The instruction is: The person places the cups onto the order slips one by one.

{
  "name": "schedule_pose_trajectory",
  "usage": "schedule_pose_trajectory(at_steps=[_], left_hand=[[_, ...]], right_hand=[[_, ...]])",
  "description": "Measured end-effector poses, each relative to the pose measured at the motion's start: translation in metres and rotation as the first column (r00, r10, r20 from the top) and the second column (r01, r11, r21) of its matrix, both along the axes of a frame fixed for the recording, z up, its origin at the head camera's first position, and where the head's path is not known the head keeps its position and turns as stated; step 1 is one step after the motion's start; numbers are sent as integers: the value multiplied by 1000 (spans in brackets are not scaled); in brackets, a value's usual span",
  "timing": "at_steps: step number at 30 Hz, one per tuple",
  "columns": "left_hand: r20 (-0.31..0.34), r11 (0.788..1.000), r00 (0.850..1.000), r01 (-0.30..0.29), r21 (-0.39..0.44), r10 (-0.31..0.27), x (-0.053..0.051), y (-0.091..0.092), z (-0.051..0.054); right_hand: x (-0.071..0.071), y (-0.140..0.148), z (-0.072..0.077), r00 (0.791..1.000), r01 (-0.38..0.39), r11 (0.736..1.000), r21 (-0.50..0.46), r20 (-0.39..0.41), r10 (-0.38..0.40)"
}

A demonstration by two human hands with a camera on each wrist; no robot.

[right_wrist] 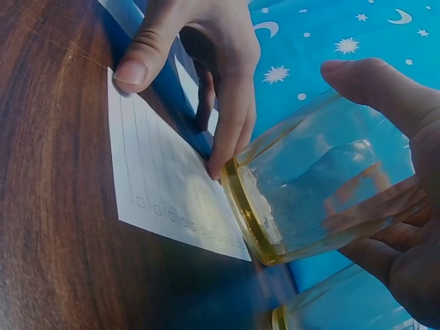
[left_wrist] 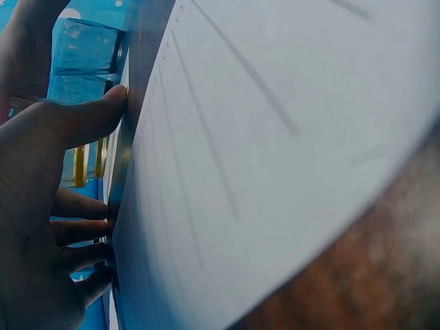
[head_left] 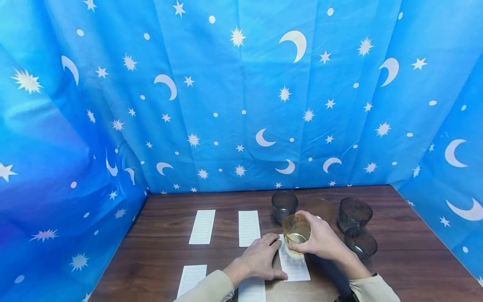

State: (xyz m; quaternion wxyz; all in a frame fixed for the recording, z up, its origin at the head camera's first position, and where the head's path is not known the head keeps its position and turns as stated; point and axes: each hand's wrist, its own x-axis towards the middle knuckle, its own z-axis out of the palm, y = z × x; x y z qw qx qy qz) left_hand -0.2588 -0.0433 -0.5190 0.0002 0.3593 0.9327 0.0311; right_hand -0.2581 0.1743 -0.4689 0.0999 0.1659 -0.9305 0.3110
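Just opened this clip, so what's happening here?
A person's right hand grips a yellow glass cup over the far end of a lined paper slip, while their left hand touches that slip's edge. Whether the cup rests on it is unclear. Four other slips lie to the left, and four more glass vessels stand beyond and to the right.

Yel. glass point(head_left: 296, 230) part. hid, R sleeve point(head_left: 375, 289) cropped

Yellow glass point(head_left: 296, 227), white paper point(head_left: 295, 269) (lined)
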Motion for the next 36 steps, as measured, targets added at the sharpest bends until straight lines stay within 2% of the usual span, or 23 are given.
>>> schedule_pose_trajectory(at_steps=[9, 28, 36], left_hand=[[11, 1000, 1000, 8, -6, -8, 2, 3, -5], [22, 1000, 1000, -4, -9, 5, 1, 0, -4], [19, 1000, 1000, 0, 7, 0, -2, -1, 0]], right_hand=[[0, 3, -14, 1000, 9, 1000, 11, 10, -9], [-3, -3, -16, 1000, 2, 1000, 23, 26, -3], [-6, -6, -16, 1000, -7, 1000, 15, 15, 7]])
